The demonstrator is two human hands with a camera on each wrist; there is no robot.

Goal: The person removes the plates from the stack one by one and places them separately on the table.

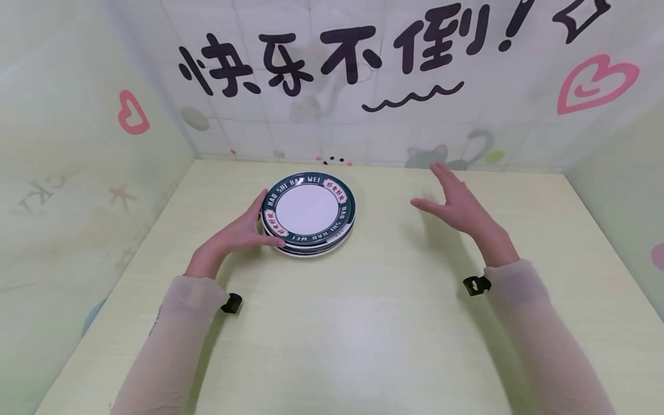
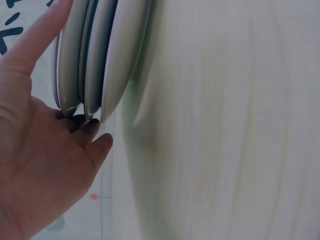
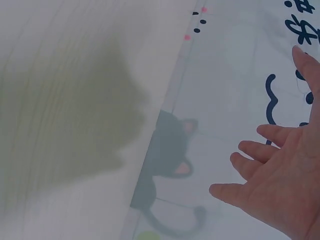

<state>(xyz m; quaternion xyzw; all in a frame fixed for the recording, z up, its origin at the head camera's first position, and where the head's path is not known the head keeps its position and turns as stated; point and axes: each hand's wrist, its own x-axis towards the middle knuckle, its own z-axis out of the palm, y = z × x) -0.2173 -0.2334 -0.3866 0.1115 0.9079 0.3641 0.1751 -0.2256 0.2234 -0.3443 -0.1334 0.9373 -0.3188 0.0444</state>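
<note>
A stack of round plates [image 1: 307, 210] is at the back left of the table, the top one white with a dark green lettered rim. My left hand [image 1: 241, 233] grips the stack at its left side, the thumb along the front rim and the other fingers around the left edge. Seen from the left wrist, several plate edges [image 2: 112, 60] lie one against another between thumb and fingers [image 2: 102, 147]. Over the table's right half hovers my right hand [image 1: 459, 204], thumb and fingers spread, holding nothing. The right wrist view shows the same hand [image 3: 285, 175] with its fingers apart.
The pale wooden table [image 1: 342, 334] carries the plates. Behind it rises a white back wall [image 1: 321, 132] with black characters and drawings. A left side wall [image 1: 67, 190] and a right side wall [image 1: 622, 167] border the table.
</note>
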